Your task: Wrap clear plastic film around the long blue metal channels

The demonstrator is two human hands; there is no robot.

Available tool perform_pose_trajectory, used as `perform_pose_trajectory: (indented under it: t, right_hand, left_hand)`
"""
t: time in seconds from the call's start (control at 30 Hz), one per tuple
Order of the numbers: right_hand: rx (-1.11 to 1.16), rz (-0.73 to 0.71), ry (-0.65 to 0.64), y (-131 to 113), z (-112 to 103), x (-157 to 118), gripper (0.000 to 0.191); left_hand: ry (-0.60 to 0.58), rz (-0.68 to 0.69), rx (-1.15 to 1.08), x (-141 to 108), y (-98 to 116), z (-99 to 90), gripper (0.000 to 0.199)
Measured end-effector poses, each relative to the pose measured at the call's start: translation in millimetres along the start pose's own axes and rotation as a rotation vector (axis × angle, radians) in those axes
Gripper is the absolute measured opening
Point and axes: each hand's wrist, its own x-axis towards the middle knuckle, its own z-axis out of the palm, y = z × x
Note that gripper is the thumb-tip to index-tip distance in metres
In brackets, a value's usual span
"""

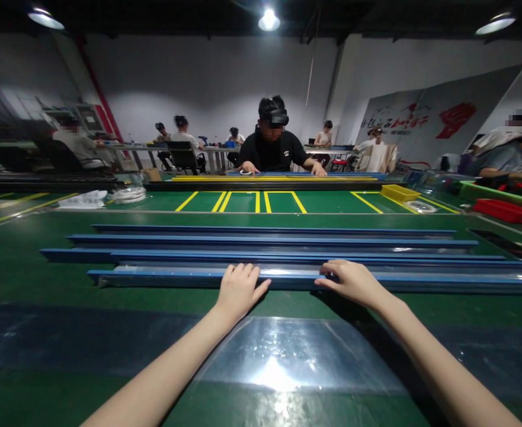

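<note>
Several long blue channel strips lie side by side across the green table. My left hand (242, 289) rests on the nearest blue strip (167, 279), its fingers over the top and its thumb stretched along the front edge. Farther right on that same strip is my right hand (347, 280), its fingers curled over the channel and its thumb at the front edge. Both hands hold the strip between fingers and thumb. Closer to me, a wide sheet of clear glossy film (305, 356) lies flat across the table under my forearms.
Across the table, a person (272, 148) in black has both hands on other strips. A yellow tray (399, 193) and a red tray (507, 210) sit at the right. White coiled material (130, 194) lies at the back left. Other people sit farther back.
</note>
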Motion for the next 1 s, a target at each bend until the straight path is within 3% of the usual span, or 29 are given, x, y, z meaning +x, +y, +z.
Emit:
perform_pose_trajectory:
  t: [0.33, 0.57, 0.77, 1.0]
  right_hand:
    - [-0.071, -0.092, 0.012, -53.7, 0.5, 25.2, 0.021]
    - [-0.075, -0.096, 0.088, -57.4, 5.6, 20.8, 0.016]
    - [-0.136, -0.078, 0.068, -61.5, 4.2, 19.0, 0.014]
    - [-0.096, -0.064, 0.058, -45.1, 2.2, 8.2, 0.014]
  left_hand:
    - [-0.015, -0.018, -0.063, -1.1, -1.4, 2.5, 0.028]
    - [0.017, 0.003, -0.166, -0.3, -4.3, 3.7, 0.025]
    - [0.033, 0.037, -0.173, -0.7, -3.4, 4.7, 0.025]
    - [0.118, 0.218, -0.251, -1.0, -1.9, 5.0, 0.022]
